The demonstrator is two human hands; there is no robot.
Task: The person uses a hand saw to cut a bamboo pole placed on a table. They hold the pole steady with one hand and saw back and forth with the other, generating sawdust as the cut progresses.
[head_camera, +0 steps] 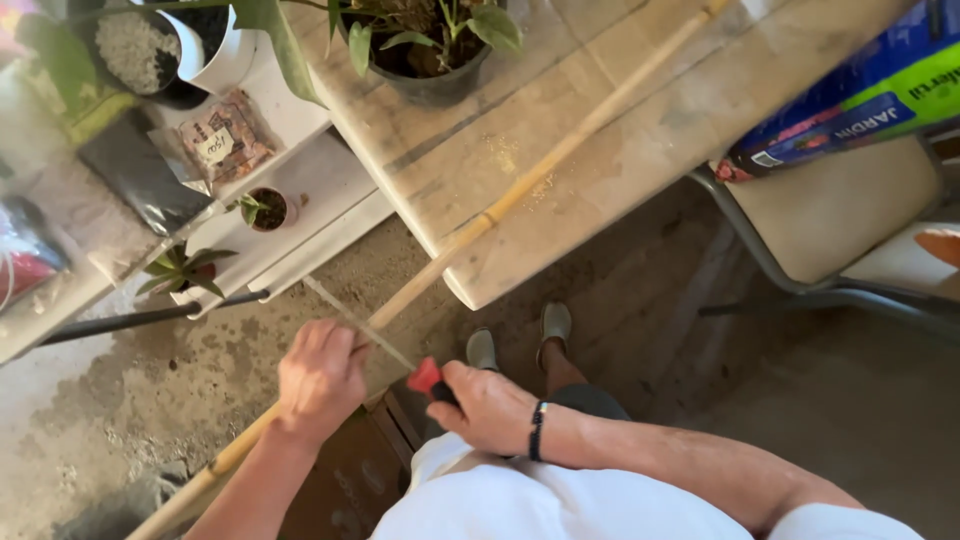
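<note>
Together, two hands grip: left one bamboo pole, right one red-handled saw

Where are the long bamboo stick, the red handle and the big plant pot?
bamboo stick [560, 150], head view, middle of the cane on the table.
red handle [425, 376], head view, red end.
plant pot [430, 85], head view, dark front wall.

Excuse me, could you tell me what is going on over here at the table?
A person is sawing a long tan bamboo pole that lies slantwise across the pale wooden table and juts past its edge. The left hand grips the pole's overhanging part, while the right hand holds a red-handled handsaw whose thin blade rests across the pole. A dark potted plant stands on the table.
</note>
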